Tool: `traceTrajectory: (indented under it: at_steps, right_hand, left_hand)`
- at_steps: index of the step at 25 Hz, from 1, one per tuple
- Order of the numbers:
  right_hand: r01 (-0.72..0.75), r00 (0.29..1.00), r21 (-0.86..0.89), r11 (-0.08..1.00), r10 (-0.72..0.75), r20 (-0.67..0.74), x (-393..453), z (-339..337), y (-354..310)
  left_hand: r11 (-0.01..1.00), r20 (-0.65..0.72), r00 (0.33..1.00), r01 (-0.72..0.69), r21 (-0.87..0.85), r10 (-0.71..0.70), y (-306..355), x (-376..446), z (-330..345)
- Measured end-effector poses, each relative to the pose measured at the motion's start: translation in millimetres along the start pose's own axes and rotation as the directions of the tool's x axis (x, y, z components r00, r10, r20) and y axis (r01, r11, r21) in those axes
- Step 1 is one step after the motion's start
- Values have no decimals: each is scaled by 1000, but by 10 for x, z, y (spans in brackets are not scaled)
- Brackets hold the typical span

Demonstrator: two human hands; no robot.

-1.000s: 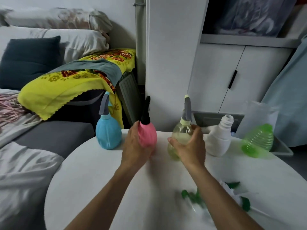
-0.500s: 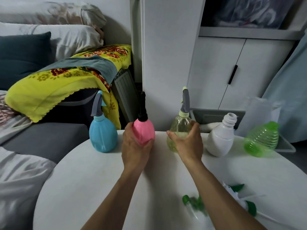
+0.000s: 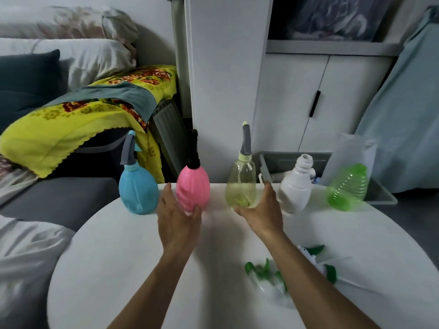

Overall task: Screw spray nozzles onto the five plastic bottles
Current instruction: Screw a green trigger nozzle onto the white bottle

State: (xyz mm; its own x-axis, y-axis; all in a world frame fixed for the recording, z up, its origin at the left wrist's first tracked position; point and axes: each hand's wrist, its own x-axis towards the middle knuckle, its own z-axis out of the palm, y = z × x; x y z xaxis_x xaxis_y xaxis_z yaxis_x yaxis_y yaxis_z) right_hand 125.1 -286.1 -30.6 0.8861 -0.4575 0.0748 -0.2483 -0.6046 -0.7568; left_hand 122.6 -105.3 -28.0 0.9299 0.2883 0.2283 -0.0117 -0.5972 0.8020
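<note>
Dim, soft indoor light, faint shadows on the table [image 3: 118, 269], motion blur throughout, wide-angle bending at edges

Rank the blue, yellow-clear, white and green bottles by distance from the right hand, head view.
1. yellow-clear bottle, at the right hand's fingers.
2. white bottle, just to its right.
3. green bottle, far right, tilted.
4. blue bottle, far left, beyond the left hand.

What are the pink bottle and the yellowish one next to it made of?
Pink bottle: looks like opaque plastic, ribbed, soft sheen. Yellowish bottle: probably clear tinted plastic, since the cabinet and table show through it. Glass cannot be ruled out by look alone.
</note>
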Motion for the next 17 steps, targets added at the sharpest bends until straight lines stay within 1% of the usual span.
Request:
traceTrajectory:
  at_steps: [1, 2, 3, 4, 5, 6, 7, 8, 9, 11, 13, 15, 17]
  right_hand:
    - [-22, 1000, -11, 1000, 22, 11, -80, -89, 56]
    - [-24, 1000, -40, 999, 24, -15, -165, -188, 99]
    - [0, 995, -78, 997, -7, -98, -243, -294, 113]
    - [24, 971, -111, 994, -49, -233, -280, -396, 102]
    - [24, 924, -103, 994, -61, -377, -270, -498, 85]
    - [-3, 872, -27, 1000, -11, -489, -222, -611, 56]
    - [-24, 835, 89, 996, 69, -546, -156, -732, 27]
    - [-26, 821, 190, 981, 129, -556, -73, -823, 32]
    - [-17, 833, 240, 971, 146, -533, -2, -879, 45]
    - [-53, 899, 212, 976, 139, -414, 102, -892, 71]
    - [-74, 930, 182, 981, 134, -343, 223, -847, 110]
    - [-33, 955, 201, 979, 90, -283, 372, -830, 153]
    - [51, 974, 159, 986, -14, -226, 465, -895, 140]
  left_hand:
    - [998, -43, 998, -54, 31, 55, 55, -112, -53]
    - [995, -71, 993, -95, 30, 97, 134, -215, -117]
    - [992, -85, 988, -126, 5, 126, 220, -294, -199]
    - [987, -90, 984, -157, -29, 153, 305, -333, -292]
    - [981, -86, 981, -180, -68, 174, 367, -347, -387]
    - [975, -69, 980, -193, -109, 187, 409, -361, -478]
    - [969, -41, 980, -200, -148, 196, 450, -406, -562]
    - [964, -9, 979, -200, -178, 202, 474, -482, -631]
    - [962, 30, 979, -193, -190, 203, 493, -580, -681]
    - [972, 126, 971, -184, -148, 203, 525, -773, -713]
    - [969, 208, 947, -237, -70, 246, 516, -885, -679]
    - [956, 240, 926, -291, -44, 293, 497, -903, -655]
    - [942, 239, 912, -332, -51, 335, 501, -878, -661]
